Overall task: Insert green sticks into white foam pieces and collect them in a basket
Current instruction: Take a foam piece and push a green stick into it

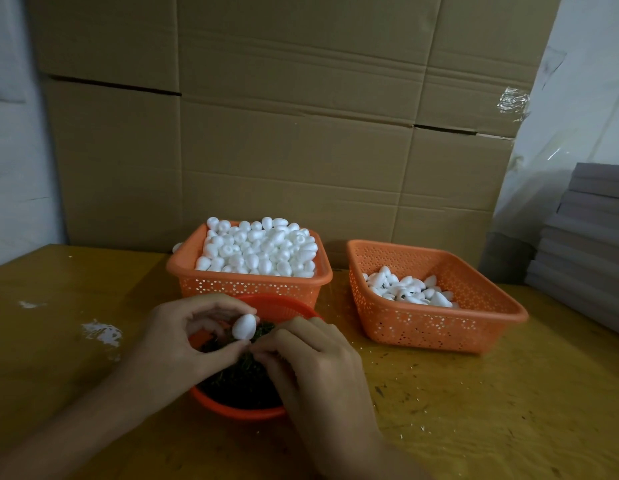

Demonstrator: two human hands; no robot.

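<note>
**Foam piece held over the bowl of sticks**

The left hand (183, 337) is pinching one white foam piece (244, 326) between thumb and fingertips, above the round orange bowl (231, 410) of green sticks (238, 375) at the middle of the bench (474, 410). The right hand (311, 355) is curling in, its fingertips meeting just under the foam piece. I cannot tell whether they are gripping anything. Behind the bowl, toward the bench's far edge, a full orange basket (249, 284) is holding loose foam pieces (263, 247). A second basket (439, 330), nearer the right edge, is holding a small pile (408, 289).
</note>
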